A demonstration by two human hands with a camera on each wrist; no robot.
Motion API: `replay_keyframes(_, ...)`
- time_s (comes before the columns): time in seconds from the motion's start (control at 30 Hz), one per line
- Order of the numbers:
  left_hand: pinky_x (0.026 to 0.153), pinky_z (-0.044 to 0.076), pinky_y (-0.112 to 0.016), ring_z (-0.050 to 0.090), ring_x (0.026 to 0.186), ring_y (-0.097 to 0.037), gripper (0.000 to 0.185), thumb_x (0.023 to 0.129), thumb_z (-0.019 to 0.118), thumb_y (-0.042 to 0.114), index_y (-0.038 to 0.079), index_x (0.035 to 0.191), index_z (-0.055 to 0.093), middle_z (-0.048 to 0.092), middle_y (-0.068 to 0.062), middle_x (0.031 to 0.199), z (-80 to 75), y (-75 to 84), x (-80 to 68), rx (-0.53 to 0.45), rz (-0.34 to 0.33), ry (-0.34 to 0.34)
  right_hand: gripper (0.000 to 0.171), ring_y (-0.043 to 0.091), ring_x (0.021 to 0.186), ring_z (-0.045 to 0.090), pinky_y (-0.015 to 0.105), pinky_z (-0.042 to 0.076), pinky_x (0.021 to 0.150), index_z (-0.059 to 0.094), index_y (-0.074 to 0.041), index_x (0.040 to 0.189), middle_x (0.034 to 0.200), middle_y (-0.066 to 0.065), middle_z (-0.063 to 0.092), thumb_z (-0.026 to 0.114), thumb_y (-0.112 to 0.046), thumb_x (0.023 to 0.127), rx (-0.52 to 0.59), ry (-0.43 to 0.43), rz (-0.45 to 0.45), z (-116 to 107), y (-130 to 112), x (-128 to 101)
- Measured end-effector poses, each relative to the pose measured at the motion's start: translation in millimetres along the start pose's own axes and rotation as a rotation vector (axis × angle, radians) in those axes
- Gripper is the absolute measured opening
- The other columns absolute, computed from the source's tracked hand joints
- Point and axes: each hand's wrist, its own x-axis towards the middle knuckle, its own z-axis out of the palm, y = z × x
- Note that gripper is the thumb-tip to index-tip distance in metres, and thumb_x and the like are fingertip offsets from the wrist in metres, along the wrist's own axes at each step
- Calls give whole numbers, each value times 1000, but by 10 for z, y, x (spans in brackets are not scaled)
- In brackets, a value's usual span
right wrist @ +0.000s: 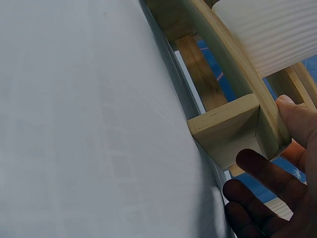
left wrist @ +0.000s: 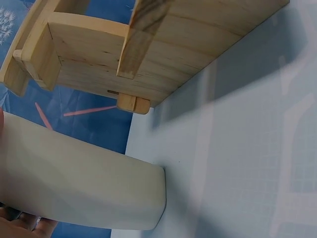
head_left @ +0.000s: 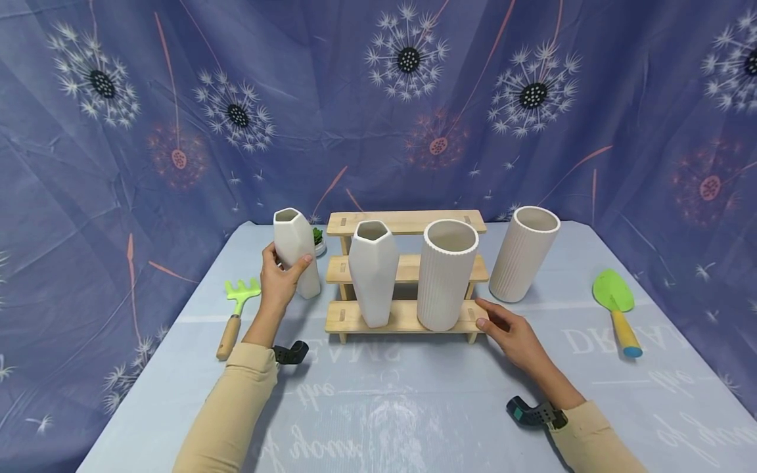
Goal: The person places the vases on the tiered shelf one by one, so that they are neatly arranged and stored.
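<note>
Faceted vase (head_left: 296, 253) grasped by left hand (head_left: 278, 279); right hand (head_left: 511, 332) relaxed, touching wooden rack (head_left: 402, 315); cloth lettering mirrored, unreadable.

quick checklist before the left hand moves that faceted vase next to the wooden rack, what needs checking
1. Grip: the left hand is wrapped round the faceted vase, thumb on its front. Ok.
2. Vase base: whether it rests on the table or is lifted clear. Cannot tell.
3. Rack steadied: the right hand touches the right end of the wooden rack at its lowest step. Ok.
4. Room on the lowest step: a second faceted vase and a ribbed vase fill most of it. Not ok.
5. Upper steps: both look bare. Ok.
6. Small potted plant close behind the held vase. Not ok.
</note>
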Motion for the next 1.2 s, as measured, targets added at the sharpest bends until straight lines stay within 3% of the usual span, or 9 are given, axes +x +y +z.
replay_keyframes(0.3, 108, 34, -47, 43, 130, -28, 81, 79, 76, 36, 10, 142, 31, 45, -17, 140, -3, 10, 6, -13, -5, 3, 44, -10, 96, 51, 13, 46, 79, 51, -1, 134, 124, 24, 60, 58, -18, 94, -8, 2, -1, -48, -324, -77)
replay_keyframes(0.6, 108, 35, -46, 44, 130, -28, 82, 78, 77, 38, 11, 142, 33, 45, -16, 140, -26, 37, -19, -27, -24, 12, 46, -9, 96, 53, 16, 48, 78, 51, -15, 137, 124, 17, 62, 59, -27, 93, -2, 2, 1, 8, 32, -9)
replay_keyframes(0.97, 108, 38, -42, 46, 128, -27, 80, 79, 77, 32, 6, 142, 35, 48, -17, 139, -143, 231, -101, -81, -41, 9, 44, -5, 94, 54, 15, 47, 77, 51, -2, 135, 121, 24, 62, 59, -17, 94, -13, 2, 5, -40, -307, -69)
replay_keyframes(1.2, 104, 41, -40, 51, 122, -25, 77, 78, 78, 28, 6, 140, 38, 51, -16, 135, -234, 389, -148, -108, -37, 8, 45, -11, 95, 51, 14, 47, 79, 51, -8, 136, 125, 20, 61, 59, -22, 94, -13, -2, 17, -44, -293, -75)
